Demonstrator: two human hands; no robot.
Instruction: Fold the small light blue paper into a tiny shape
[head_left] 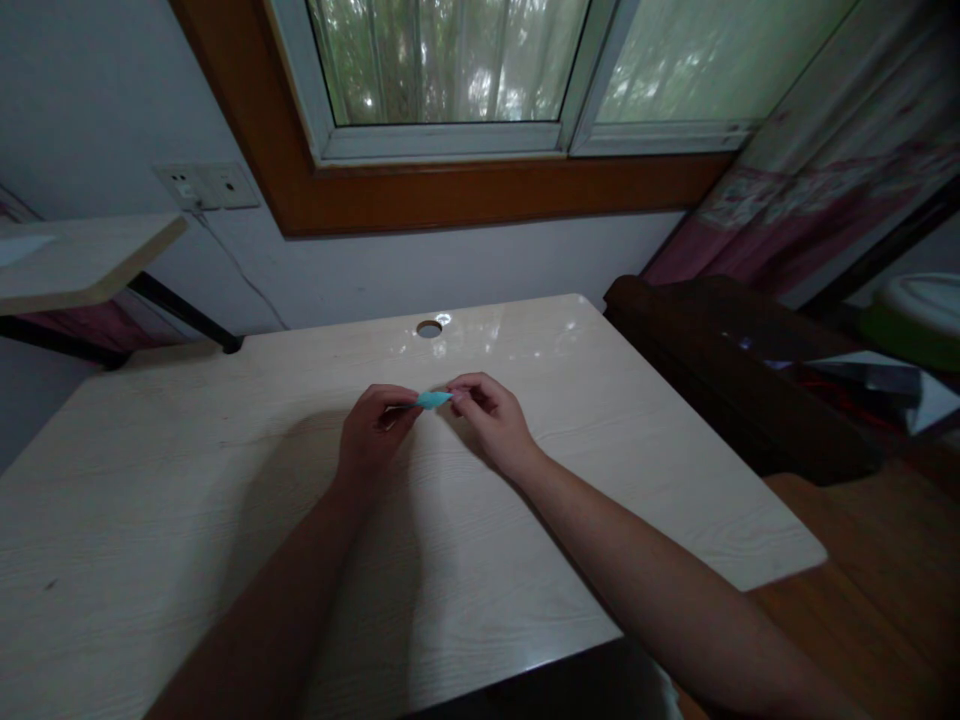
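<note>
Pinched narrow, my left grip (367, 432) holds the left end of a small turquoise piece (433, 400), and my right grip (496, 425) has its right end between the fingertips. So the piece sits between my two hands, over the pale tabletop (637, 430); it is too small for me to tell what it is. Beyond it, near the far edge, is a round hole (429, 329), then a wood-framed window (450, 65).

Mid-frame, an item (433, 400) is between the left hand (371, 432) and right hand (496, 425), over the worktop (630, 440); window (450, 60) top centre, wall socket (232, 186) upper left, curtain (795, 200) upper right.
</note>
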